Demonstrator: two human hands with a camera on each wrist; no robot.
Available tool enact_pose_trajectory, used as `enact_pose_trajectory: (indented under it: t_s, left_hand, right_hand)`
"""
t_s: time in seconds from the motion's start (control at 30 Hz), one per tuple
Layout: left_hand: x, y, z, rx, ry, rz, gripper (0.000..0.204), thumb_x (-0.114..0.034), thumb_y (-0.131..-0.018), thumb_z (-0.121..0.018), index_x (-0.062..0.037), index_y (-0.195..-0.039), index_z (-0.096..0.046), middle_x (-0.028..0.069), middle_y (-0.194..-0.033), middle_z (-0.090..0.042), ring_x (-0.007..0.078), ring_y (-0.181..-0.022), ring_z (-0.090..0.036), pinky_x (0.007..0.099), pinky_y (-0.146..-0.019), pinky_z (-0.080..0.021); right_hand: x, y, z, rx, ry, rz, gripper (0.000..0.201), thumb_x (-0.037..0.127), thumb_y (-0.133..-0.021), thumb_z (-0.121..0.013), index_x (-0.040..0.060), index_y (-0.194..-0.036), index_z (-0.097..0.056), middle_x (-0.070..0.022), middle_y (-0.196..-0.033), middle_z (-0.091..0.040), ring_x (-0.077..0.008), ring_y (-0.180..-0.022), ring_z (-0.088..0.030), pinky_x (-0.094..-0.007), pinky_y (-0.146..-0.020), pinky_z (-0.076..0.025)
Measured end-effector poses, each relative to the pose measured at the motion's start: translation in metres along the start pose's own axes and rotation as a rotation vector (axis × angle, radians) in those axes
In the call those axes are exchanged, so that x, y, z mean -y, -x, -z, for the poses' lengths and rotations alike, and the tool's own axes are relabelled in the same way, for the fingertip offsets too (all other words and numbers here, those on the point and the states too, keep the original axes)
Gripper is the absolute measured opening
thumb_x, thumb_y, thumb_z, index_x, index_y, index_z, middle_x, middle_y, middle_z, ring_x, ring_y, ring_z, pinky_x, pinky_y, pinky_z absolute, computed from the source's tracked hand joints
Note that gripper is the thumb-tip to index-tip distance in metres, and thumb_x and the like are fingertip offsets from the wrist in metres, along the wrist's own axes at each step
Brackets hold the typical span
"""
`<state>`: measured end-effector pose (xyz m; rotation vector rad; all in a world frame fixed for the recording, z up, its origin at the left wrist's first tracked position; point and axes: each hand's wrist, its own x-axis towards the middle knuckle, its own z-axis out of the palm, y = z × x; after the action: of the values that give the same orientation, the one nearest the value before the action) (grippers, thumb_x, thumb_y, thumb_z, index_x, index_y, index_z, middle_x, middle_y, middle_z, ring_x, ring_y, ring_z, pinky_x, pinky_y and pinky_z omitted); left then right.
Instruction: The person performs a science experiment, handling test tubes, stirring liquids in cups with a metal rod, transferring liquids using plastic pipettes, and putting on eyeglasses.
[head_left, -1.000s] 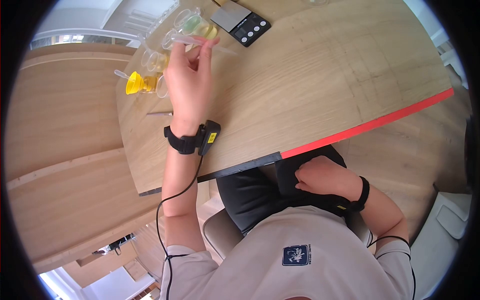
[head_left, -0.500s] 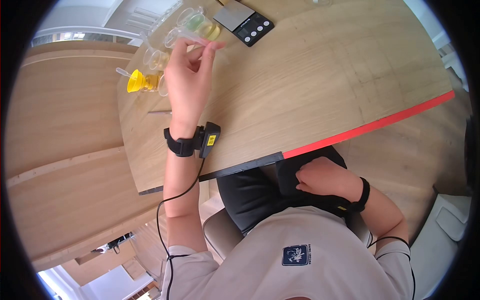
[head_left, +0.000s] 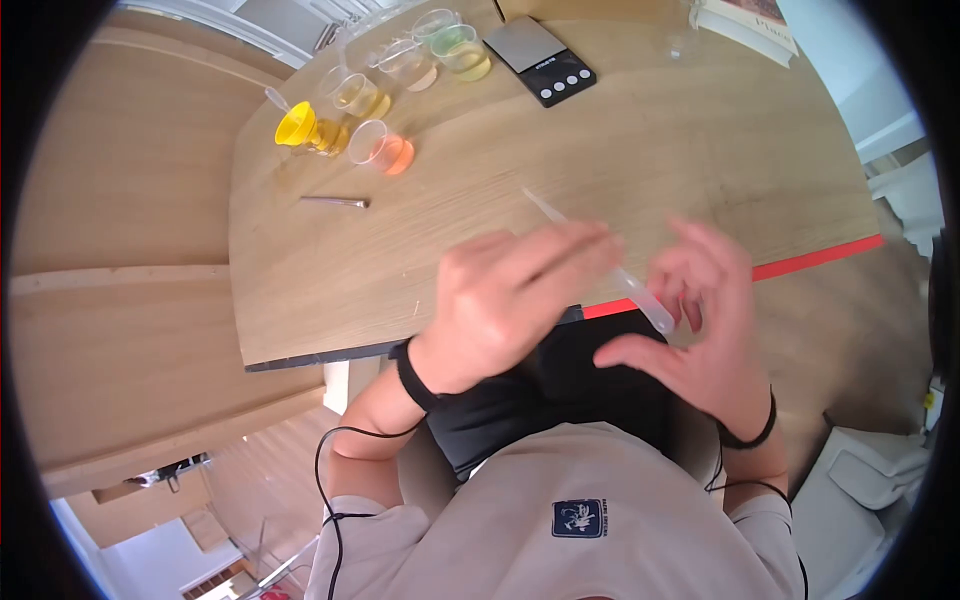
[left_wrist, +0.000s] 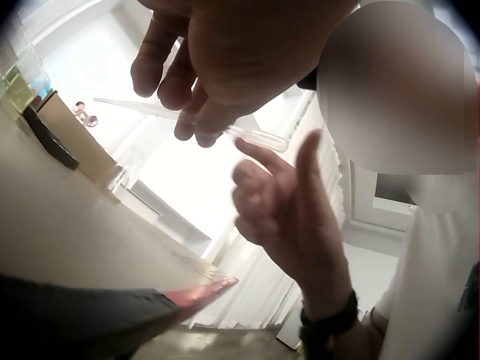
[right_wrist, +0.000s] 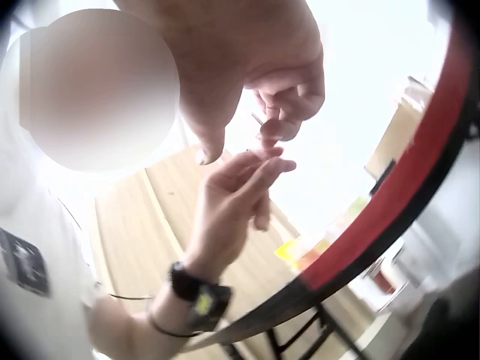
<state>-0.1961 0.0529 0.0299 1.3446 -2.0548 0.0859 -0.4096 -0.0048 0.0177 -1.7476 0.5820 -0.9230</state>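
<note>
My left hand (head_left: pixel 510 300) pinches a clear plastic dropper pipette (head_left: pixel 648 302) between thumb and fingers, in front of my body near the table's edge. Its thin tip slants toward the far left and its bulb toward my right hand. The right hand (head_left: pixel 705 325) holds nothing; its thumb and fingers are spread apart around the bulb end. In the left wrist view the pipette (left_wrist: pixel 259 137) crosses under the left fingers, its bulb close to the right index fingertip. The right wrist view shows both hands near each other, the pipette mostly hidden.
At the far left stand a yellow funnel (head_left: pixel 296 124), a cup of orange-pink liquid (head_left: pixel 382 150), a cup of yellowish liquid (head_left: pixel 362 97) and a greenish cup (head_left: pixel 462 55). A digital scale (head_left: pixel 545 62) sits beside them. A thin metallic tool (head_left: pixel 336 202) lies nearer.
The left hand has come back from the cups toward my body, still with the pipette. My right hand has risen from the lap to the pipette's bulb end and spread its fingers.
</note>
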Motion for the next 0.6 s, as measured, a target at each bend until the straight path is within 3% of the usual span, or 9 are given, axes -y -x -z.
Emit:
enact_pose_trajectory:
  t_s: [0.07,0.1,0.13,0.2,0.3,0.33,0.4,0.5,0.6]
  left_hand:
    - [-0.013,0.003,0.001,0.067,0.066,0.017,0.029,-0.003,-0.075,-0.079,-0.0024,-0.103,-0.074,0.012,-0.101,-0.073,0.0247,-0.076,-0.071,0.0305,-0.061,-0.056]
    - [-0.014,0.009,-0.003,0.006,0.059,0.021,0.027,-0.006,-0.077,-0.08,-0.0026,-0.103,-0.075,0.0121,-0.103,-0.073,0.0241,-0.071,-0.069,0.0302,-0.061,-0.056]
    - [-0.011,0.013,-0.005,-0.012,0.059,0.021,0.027,-0.006,-0.077,-0.08,-0.0026,-0.103,-0.075,0.0121,-0.103,-0.073,0.0241,-0.071,-0.069,0.0302,-0.061,-0.056]
    - [-0.005,0.018,-0.002,-0.173,0.051,0.065,0.028,-0.006,-0.08,-0.079,-0.0015,-0.107,-0.074,0.0139,-0.109,-0.072,0.0198,-0.065,-0.066,0.0277,-0.058,-0.054]
    - [-0.03,0.026,0.023,-0.275,0.258,0.271,0.023,-0.004,-0.087,-0.075,0.0014,-0.109,-0.072,0.0216,-0.11,-0.07,0.0182,-0.067,-0.068,0.0275,-0.058,-0.055]
    - [-0.037,0.033,0.029,-0.285,0.267,0.274,0.023,-0.004,-0.087,-0.075,0.0014,-0.109,-0.072,0.0216,-0.11,-0.07,0.0182,-0.067,-0.068,0.0275,-0.058,-0.055]
    - [-0.047,0.047,0.04,-0.339,1.023,0.294,0.017,-0.001,-0.092,-0.067,0.0053,-0.108,-0.069,0.0276,-0.105,-0.068,0.0184,-0.068,-0.068,0.0279,-0.057,-0.055]
    - [-0.043,0.057,0.06,-0.349,1.422,0.067,0.016,-0.007,-0.097,-0.063,0.0076,-0.1,-0.068,0.0235,-0.092,-0.067,0.0177,-0.057,-0.063,0.027,-0.051,-0.052]
    - [-0.05,0.061,0.079,-0.339,1.659,0.025,0.017,-0.008,-0.099,-0.062,0.0067,-0.096,-0.068,0.0192,-0.083,-0.065,0.0161,-0.055,-0.06,0.0248,-0.049,-0.05]
  right_hand:
    - [0.008,-0.017,-0.006,0.074,0.266,-0.04,0.044,0.02,-0.077,-0.086,0.0087,-0.115,-0.067,-0.0051,-0.084,-0.065,-0.0166,-0.065,-0.058,-0.0272,-0.058,-0.049]
    - [0.001,-0.025,-0.004,0.149,0.4,0.117,0.046,0.019,-0.08,-0.085,0.0092,-0.122,-0.068,-0.0049,-0.085,-0.067,-0.0165,-0.066,-0.06,-0.0274,-0.061,-0.051]
    - [-0.004,-0.031,-0.004,0.157,0.413,0.125,0.046,0.019,-0.08,-0.085,0.0092,-0.122,-0.068,-0.0049,-0.085,-0.067,-0.0165,-0.066,-0.06,-0.0274,-0.061,-0.051]
    - [-0.012,-0.043,-0.006,0.055,0.408,0.308,0.035,0.018,-0.085,-0.08,0.0094,-0.118,-0.071,-0.0057,-0.087,-0.069,-0.0168,-0.067,-0.06,-0.0285,-0.062,-0.051]
    - [-0.011,-0.067,-0.002,-0.021,0.473,-0.043,0.024,0.021,-0.096,-0.068,0.0089,-0.116,-0.071,-0.004,-0.082,-0.069,-0.0119,-0.061,-0.056,-0.0268,-0.057,-0.045]
    - [-0.013,-0.078,-0.005,-0.016,0.485,-0.043,0.024,0.021,-0.096,-0.068,0.0089,-0.116,-0.071,-0.004,-0.082,-0.069,-0.0119,-0.061,-0.056,-0.0268,-0.057,-0.045]
    - [-0.016,-0.1,-0.01,0.052,0.474,-0.04,0.024,0.024,-0.096,-0.067,0.0092,-0.115,-0.07,-0.0032,-0.078,-0.067,-0.01,-0.06,-0.054,-0.0253,-0.056,-0.043]
    - [-0.016,-0.121,-0.026,0.137,0.524,-0.056,0.022,0.021,-0.096,-0.069,0.0061,-0.112,-0.071,-0.0015,-0.088,-0.072,-0.0057,-0.061,-0.057,-0.0213,-0.058,-0.045]
    - [-0.034,-0.135,-0.03,0.179,0.584,0.049,0.022,0.021,-0.095,-0.07,0.0068,-0.112,-0.071,-0.0005,-0.084,-0.07,-0.0044,-0.059,-0.055,-0.0221,-0.056,-0.045]
